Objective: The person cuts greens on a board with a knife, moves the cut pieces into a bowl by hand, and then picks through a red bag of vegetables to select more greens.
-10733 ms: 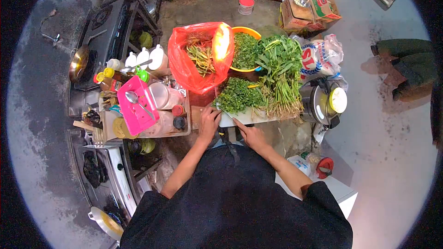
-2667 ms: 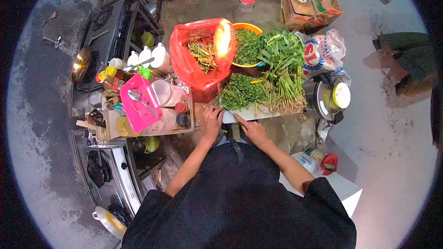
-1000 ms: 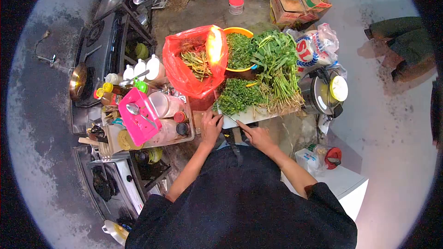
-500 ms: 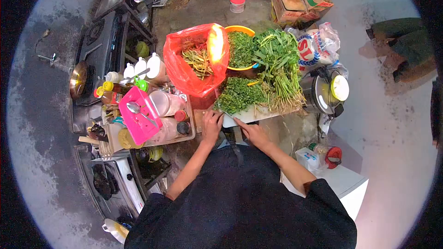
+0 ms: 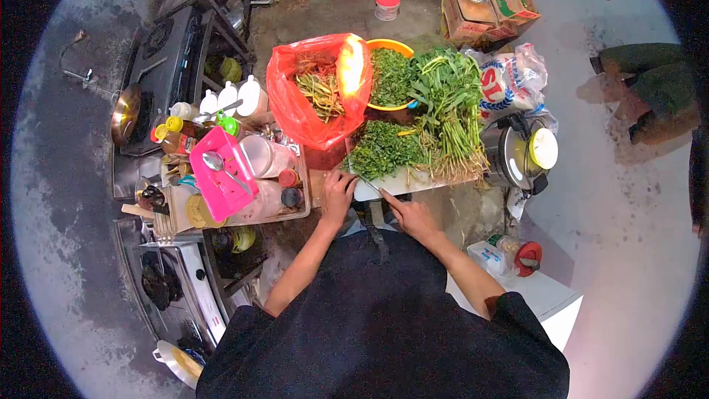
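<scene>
My right hand is closed on a knife, its index finger stretched along it, at the front edge of a white cutting board. The blade points left towards chopped greens piled on the board. My left hand is by the board's left corner, fingers bent near the blade tip; what its fingertips hold, if anything, is too small to tell. Long-stemmed leafy greens lie on the right of the board. Behind the pile is an orange bowl of chopped greens, with a red plastic bag of stems to its left.
A pink basket with spoons stands among jars and bottles on the left, beside stoves and a pan. At right are a pot and a printed sack. Another person's legs show at far right.
The whole view has shifted slightly. Both hands remain at the board's front edge, with the knife in nearly the same place.
</scene>
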Motion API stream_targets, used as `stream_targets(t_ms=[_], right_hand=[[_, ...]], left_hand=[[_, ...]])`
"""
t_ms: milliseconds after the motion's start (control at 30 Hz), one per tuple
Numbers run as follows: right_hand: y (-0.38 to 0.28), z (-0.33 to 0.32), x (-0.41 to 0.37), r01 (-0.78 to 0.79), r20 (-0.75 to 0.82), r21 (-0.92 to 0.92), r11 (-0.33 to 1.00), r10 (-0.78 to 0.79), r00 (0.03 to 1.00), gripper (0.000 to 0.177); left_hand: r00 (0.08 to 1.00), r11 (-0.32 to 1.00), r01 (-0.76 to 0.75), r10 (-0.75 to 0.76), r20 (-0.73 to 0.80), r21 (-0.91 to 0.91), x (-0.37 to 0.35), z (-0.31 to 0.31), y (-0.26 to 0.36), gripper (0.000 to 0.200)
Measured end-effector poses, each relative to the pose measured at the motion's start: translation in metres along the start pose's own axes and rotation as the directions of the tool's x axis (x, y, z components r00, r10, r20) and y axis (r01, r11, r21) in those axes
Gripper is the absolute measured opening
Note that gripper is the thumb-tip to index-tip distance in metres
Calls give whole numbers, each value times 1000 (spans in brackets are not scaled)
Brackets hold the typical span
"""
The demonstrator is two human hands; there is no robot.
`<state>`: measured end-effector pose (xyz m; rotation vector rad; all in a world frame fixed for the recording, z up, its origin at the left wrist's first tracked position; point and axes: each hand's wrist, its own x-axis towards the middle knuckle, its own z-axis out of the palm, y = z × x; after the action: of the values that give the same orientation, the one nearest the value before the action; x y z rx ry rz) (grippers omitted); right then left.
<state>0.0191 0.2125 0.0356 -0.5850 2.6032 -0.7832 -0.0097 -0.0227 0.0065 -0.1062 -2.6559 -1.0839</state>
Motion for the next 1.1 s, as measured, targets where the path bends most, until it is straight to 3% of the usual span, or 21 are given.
stream_targets(t_ms=[133,200,400,467,833,933,1000,1100], right_hand=[[-5,-5,1,-45,21,-31,999,45,999,69],[-10,-3,6,-60,18,-37,998,61,998,68],[-5,5,14,-45,-67,-31,999,43,997,65],[-1,-3,5,-24,-6,-40,999,24,1000,64],[-10,-11,2,-22,-22,-12,1000,22,1000,63],[-12,-11,4,-70,18,-57,996,72,997,64],[-13,-8,6,-82,21,-59,995,84,996,65],[-13,-1,11,-52,-48,1,999,52,997,66]], left_hand=[[1000,1000,-17,18,23,-10,-1,-3,0,14],[995,995,-94,93,43,38,-2,-4,-2,15],[996,997,-74,73,46,9,-4,-1,-1,17],[997,997,-69,68,45,17,-5,0,-1,17],[999,999,-27,27,25,-26,2,1,-4,16],[999,995,34,-33,9,-96,4,-2,2,11],[983,969,182,-179,35,-170,5,-3,6,11],[988,980,156,-155,17,-122,5,-5,8,12]])
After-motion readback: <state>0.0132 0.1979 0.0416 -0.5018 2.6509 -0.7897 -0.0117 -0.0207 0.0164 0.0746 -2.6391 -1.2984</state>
